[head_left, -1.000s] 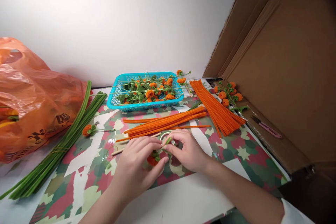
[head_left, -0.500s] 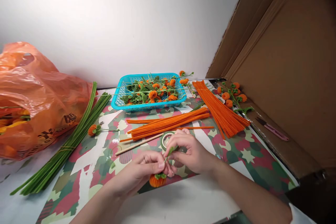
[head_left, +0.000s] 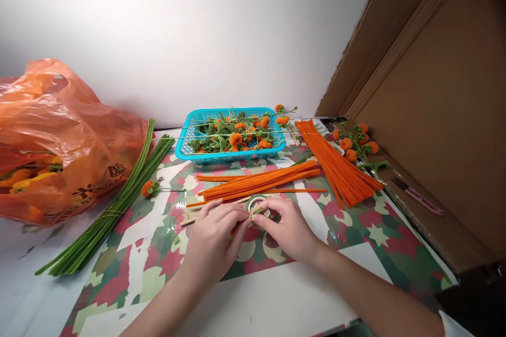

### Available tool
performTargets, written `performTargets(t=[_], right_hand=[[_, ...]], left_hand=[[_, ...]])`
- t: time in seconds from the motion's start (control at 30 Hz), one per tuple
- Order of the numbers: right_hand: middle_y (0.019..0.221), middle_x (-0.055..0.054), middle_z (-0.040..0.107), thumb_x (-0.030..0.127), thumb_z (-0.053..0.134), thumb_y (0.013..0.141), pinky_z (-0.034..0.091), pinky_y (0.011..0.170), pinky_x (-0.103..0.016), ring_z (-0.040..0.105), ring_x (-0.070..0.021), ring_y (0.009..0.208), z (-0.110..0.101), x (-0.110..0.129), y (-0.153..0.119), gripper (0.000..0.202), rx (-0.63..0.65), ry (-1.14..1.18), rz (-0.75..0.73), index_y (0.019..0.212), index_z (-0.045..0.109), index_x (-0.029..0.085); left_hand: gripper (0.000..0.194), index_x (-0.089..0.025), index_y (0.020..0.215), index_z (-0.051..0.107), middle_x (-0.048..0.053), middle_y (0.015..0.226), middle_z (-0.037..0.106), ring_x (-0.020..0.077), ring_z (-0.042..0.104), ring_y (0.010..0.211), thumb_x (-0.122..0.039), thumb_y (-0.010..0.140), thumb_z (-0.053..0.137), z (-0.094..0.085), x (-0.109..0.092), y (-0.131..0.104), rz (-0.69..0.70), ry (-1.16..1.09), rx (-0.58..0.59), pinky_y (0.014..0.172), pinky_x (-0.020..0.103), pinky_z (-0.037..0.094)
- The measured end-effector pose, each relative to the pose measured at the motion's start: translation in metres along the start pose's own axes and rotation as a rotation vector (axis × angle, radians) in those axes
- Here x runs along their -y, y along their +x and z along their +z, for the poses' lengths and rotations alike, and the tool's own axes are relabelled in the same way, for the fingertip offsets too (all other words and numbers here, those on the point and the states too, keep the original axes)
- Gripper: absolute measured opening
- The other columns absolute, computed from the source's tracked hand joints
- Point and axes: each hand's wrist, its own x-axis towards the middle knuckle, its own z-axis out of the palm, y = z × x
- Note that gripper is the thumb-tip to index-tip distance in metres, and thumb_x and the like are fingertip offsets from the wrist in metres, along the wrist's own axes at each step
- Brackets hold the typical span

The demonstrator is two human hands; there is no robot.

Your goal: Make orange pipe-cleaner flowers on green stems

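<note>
My left hand point(head_left: 213, 237) is closed with its back toward me, its fingertips pinching the thin stem of an orange pipe-cleaner flower. The flower head is almost wholly hidden behind those fingers; only a sliver of orange shows. Against it, my right hand point(head_left: 294, 229) pinches a small green strip point(head_left: 256, 211) between thumb and forefinger; whether it is tape or a leaf I cannot tell. Both sets of fingertips meet. Just behind them lies a roll of green tape point(head_left: 255, 200) with a white core, partly covered by my right hand.
Orange pipe cleaners lie in a near bundle point(head_left: 261, 181) and a right bundle point(head_left: 340, 166). A blue basket point(head_left: 229, 157) holds flowers and green pieces. Left are green pipe cleaners point(head_left: 114, 205), a single flower point(head_left: 148, 189) and an orange bag point(head_left: 79, 131). A pink-handled cutter point(head_left: 419, 200) lies right.
My left hand has turned over, back now toward me, and moved up against my right fingertips. The orange flower head has gone from view behind it. The view has shifted slightly left.
</note>
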Motion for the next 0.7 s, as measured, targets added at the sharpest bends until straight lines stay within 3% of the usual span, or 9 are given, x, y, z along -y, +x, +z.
performTargets(t=[0.17, 0.4, 0.47, 0.53, 0.7], right_hand=[[0.087, 0.002, 0.070, 0.017, 0.064, 0.082, 0.035, 0.090, -0.036, 0.056, -0.0174, 0.090, -0.008, -0.001, 0.001, 0.011, 0.100, -0.060, -0.131, 0.083, 0.070, 0.027], [0.080, -0.001, 0.064, 0.028, 0.062, 0.085, 0.042, 0.076, -0.031, 0.053, -0.0162, 0.082, -0.017, -0.003, 0.002, 0.010, 0.255, 0.078, -0.214, 0.080, 0.068, 0.023], [0.081, -0.001, 0.064, 0.026, 0.062, 0.084, 0.043, 0.073, -0.029, 0.052, -0.0160, 0.081, -0.018, -0.003, 0.003, 0.009, 0.245, 0.078, -0.182, 0.079, 0.067, 0.022], [0.077, 0.000, 0.065, 0.023, 0.062, 0.084, 0.042, 0.074, -0.030, 0.051, -0.0155, 0.078, -0.017, -0.002, 0.004, 0.010, 0.202, 0.025, -0.164, 0.075, 0.066, 0.022], [0.076, 0.000, 0.065, 0.024, 0.063, 0.082, 0.044, 0.075, -0.031, 0.055, -0.0152, 0.078, -0.009, -0.001, 0.002, 0.011, 0.075, -0.052, -0.068, 0.072, 0.066, 0.021]], left_hand=[[0.026, -0.018, 0.075, 0.065, 0.003, 0.077, 0.067, 0.0175, 0.060, 0.073, -0.037, 0.087, 0.053, -0.013, -0.003, 0.003, -0.387, -0.534, 0.337, 0.064, 0.026, 0.045], [0.025, -0.015, 0.068, 0.065, 0.005, 0.072, 0.067, 0.0177, 0.062, 0.076, -0.039, 0.076, 0.068, -0.009, 0.004, 0.000, -0.610, -1.197, 0.578, 0.070, 0.027, 0.047], [0.026, -0.016, 0.067, 0.065, 0.005, 0.071, 0.068, 0.0189, 0.063, 0.078, -0.040, 0.076, 0.067, -0.006, 0.002, 0.000, -0.635, -1.214, 0.550, 0.073, 0.029, 0.048], [0.028, -0.016, 0.068, 0.065, 0.006, 0.073, 0.069, 0.0193, 0.064, 0.077, -0.041, 0.081, 0.062, -0.004, -0.001, 0.000, -0.594, -1.052, 0.448, 0.072, 0.029, 0.049], [0.016, -0.019, 0.083, 0.068, 0.006, 0.084, 0.071, 0.0198, 0.063, 0.079, -0.032, 0.082, 0.059, -0.002, -0.006, -0.001, -0.186, -0.349, 0.070, 0.074, 0.031, 0.048]])
